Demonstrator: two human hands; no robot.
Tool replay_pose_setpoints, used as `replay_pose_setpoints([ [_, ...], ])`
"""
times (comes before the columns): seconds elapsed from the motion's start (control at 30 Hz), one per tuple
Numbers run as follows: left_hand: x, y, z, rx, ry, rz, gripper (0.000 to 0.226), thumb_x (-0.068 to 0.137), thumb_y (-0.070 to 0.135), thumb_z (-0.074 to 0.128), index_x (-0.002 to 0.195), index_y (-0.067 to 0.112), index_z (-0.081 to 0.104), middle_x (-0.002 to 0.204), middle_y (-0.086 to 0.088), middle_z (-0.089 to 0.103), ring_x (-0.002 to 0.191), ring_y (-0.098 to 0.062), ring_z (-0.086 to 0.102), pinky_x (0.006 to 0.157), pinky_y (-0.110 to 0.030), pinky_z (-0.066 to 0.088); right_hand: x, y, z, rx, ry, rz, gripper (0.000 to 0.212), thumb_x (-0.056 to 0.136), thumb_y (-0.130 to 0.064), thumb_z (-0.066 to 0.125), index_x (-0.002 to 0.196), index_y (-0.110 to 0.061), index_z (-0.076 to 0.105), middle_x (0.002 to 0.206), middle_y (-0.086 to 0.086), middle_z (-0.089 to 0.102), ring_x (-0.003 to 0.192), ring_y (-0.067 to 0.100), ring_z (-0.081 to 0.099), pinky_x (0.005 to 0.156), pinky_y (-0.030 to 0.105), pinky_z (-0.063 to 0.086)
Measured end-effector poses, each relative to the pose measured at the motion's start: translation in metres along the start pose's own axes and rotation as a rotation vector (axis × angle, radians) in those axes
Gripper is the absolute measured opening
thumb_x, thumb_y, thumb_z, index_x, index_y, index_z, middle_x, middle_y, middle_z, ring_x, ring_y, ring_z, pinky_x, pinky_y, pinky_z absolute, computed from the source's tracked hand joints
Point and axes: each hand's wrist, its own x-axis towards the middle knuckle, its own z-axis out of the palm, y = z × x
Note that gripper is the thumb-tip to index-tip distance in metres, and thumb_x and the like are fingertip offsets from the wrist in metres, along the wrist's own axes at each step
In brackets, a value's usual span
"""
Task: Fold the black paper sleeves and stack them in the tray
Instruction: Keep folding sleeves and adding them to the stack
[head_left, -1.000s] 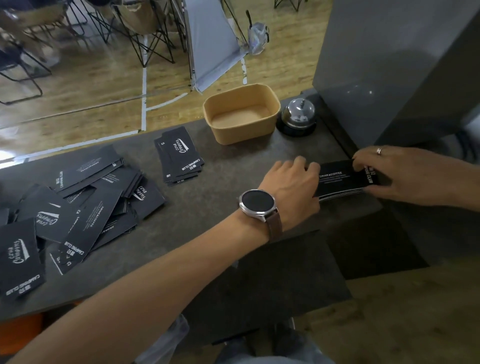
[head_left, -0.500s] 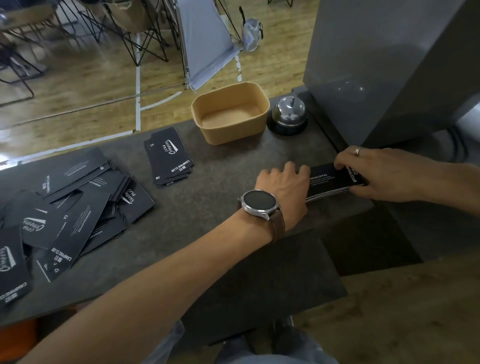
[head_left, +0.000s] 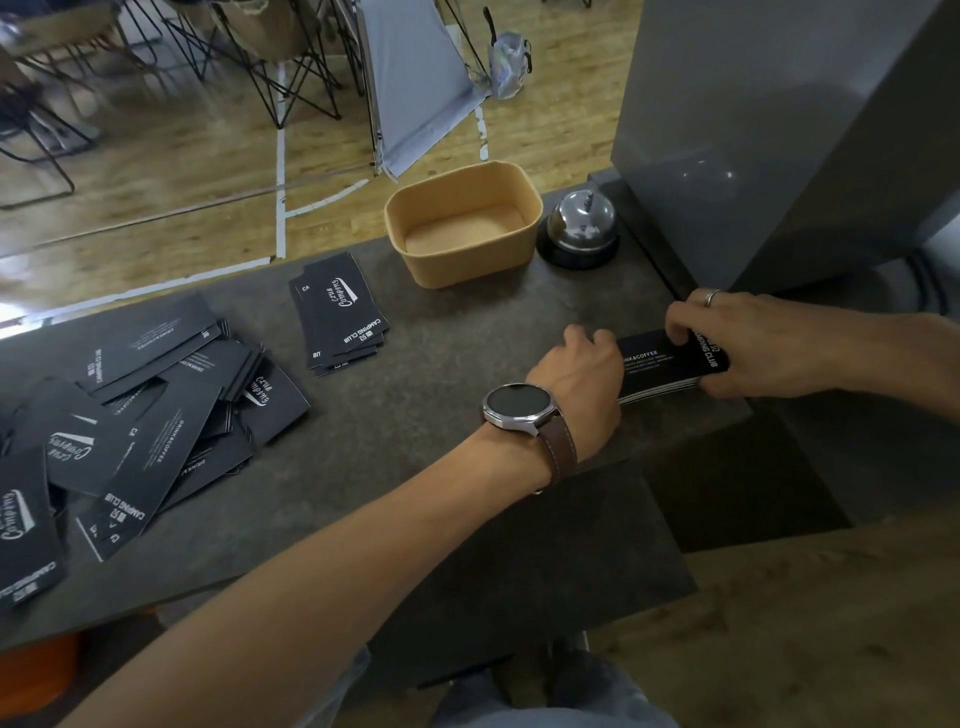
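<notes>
The left hand (head_left: 576, 382) covers the near end of the sleeve stack (head_left: 670, 364), so the first letters of its print are hidden. The loose sleeves (head_left: 140, 431) on the desk (head_left: 467, 364) are cut by the left edge. The small print is unreadable.

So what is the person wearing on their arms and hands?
Both arms are bare, with no sleeves showing. The left hand has a round watch at the wrist: a dark face, a silver case and a brown leather strap with pale stitching. The right hand has a thin silver ring on one finger. No gloves on either hand.
</notes>
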Motion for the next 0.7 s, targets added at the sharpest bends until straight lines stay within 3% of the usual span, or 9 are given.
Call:
replay_pose_setpoints([
  [0.13, -0.001, 0.001, -0.001, 0.009, -0.002, -0.003, 0.046, 0.088, 0.022, 0.068, 0.123, 0.004, 0.044, 0.118, -0.015, 0.048, 0.098, -0.036, 0.061, 0.072, -0.04, 0.049, 0.001, 0.0, -0.002, -0.025, -0.01, -0.015, 0.051, 0.076, -0.036, 0.078, 0.1, -0.043, 0.033, 0.105, -0.014, 0.04, 0.085, 0.008, 0.052, 0.069, 0.03, 0.053],
  [0.27, -0.001, 0.0, 0.0, 0.037, 0.01, 0.013, 0.047, 0.085, 0.023, 0.069, 0.121, 0.007, 0.043, 0.115, -0.014, 0.047, 0.095, -0.035, 0.06, 0.062, -0.037, 0.041, 0.001, 0.001, -0.001, -0.042, -0.022, -0.023, 0.053, 0.075, -0.039, 0.078, 0.098, -0.045, 0.03, 0.103, -0.014, 0.041, 0.084, 0.008, 0.052, 0.068, 0.03, 0.054],
  [0.47, 0.003, -0.004, 0.001, 0.068, -0.001, 0.051, 0.05, 0.084, 0.025, 0.071, 0.121, 0.005, 0.045, 0.115, -0.016, 0.049, 0.095, -0.035, 0.06, 0.063, -0.034, 0.04, 0.006, 0.001, -0.003, -0.076, -0.061, -0.011, 0.053, 0.071, -0.04, 0.079, 0.094, -0.042, 0.031, 0.1, -0.015, 0.039, 0.082, 0.01, 0.054, 0.065, 0.031, 0.054],
  [0.7, 0.003, -0.014, 0.004, 0.059, 0.018, 0.106, 0.05, 0.081, 0.033, 0.072, 0.114, 0.004, 0.047, 0.105, -0.016, 0.05, 0.086, -0.036, 0.061, 0.06, -0.036, 0.041, 0.012, -0.004, -0.008, -0.201, -0.08, -0.05, 0.055, 0.066, -0.051, 0.078, 0.086, -0.044, 0.028, 0.092, -0.017, 0.04, 0.073, 0.003, 0.049, 0.055, 0.019, 0.037],
])
